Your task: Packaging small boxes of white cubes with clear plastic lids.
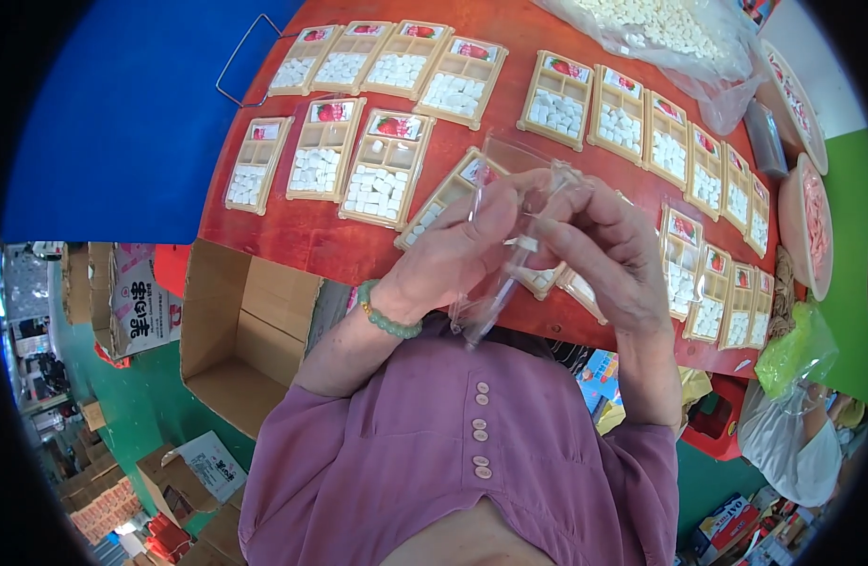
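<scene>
Holding a clear plastic piece (490,304) before my chest, I have both hands at the hub of the dial, above the near edge of the red table (509,90). My left hand (460,238) grasps it from nine o'clock, thumb uppermost; a green bead bracelet (388,323) circles that wrist. My right hand (605,241) comes in from three o'clock, its fingers bent and pinching the plastic near its upper end. By my right thumb shows a small white bit (525,243); I cannot tell what it is or whether I grip it.

Just beside my left hand, toward ten o'clock, a tan tray (440,204) of white pieces lies partly hidden under my hands. More tan trays (387,177) with strawberry cards spread from nine to eleven o'clock, and others run from twelve round to four. Well off at one o'clock sits a clear bag (655,26) of white pieces; at three, beyond the trays, a pale tub (816,226) with pink contents. An open cardboard box (250,330) stands at eight, below the table's edge.
</scene>
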`<state>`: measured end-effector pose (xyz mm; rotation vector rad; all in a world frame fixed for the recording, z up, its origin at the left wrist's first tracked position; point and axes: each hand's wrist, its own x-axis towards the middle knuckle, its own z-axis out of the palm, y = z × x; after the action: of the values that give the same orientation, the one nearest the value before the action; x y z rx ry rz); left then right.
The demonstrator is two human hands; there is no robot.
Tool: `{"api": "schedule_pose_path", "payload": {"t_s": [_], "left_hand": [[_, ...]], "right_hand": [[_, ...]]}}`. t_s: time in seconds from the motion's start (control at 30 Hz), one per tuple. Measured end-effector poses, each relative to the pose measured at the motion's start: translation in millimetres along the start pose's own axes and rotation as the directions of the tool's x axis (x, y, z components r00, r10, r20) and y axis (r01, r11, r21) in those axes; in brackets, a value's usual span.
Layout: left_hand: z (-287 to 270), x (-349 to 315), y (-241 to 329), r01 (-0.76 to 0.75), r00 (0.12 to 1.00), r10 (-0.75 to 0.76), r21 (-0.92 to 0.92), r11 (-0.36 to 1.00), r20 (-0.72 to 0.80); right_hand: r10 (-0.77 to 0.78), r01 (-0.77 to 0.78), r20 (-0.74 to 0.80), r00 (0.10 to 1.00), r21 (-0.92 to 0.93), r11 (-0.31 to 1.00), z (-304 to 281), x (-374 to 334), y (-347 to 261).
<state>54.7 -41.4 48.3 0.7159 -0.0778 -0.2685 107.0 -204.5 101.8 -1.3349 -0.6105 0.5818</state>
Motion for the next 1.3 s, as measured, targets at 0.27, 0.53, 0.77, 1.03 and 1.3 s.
{"api": "schedule_pose_path", "payload": {"t_s": [0.27,0.53,0.77,1.03,1.3], "left_hand": [[0.7,3.1,8.9,-0.112,0.977,0.117,0.039,0.993,-0.176],[9.8,7.0,16.8,-0.144,0.956,0.199,0.243,0.959,-0.218],[6.2,6.5,17.6,-0.131,0.962,0.216,0.41,0.903,-0.168],[-0.3,12.1,26.3,-0.173,0.946,0.257,0.363,0.916,-0.199],[-25.7,-3.6,45.3,-0.314,0.879,0.393,0.291,0.904,-0.271]], "right_hand": [[-0.011,0.012,-0.007,1.0,0.105,0.994,-31.4,-4.8,-0.7],[0.024,-0.012,-0.235,0.972,0.054,0.998,-24.9,-0.6,-13.8],[-0.015,-0.013,-0.274,0.961,-0.101,0.995,-31.9,22.0,-15.9],[0.042,-0.069,-0.093,0.995,-0.305,0.95,-41.8,49.5,-38.4],[0.061,-0.122,-0.279,0.958,-0.207,0.971,-142.9,101.0,-2.4]]}}
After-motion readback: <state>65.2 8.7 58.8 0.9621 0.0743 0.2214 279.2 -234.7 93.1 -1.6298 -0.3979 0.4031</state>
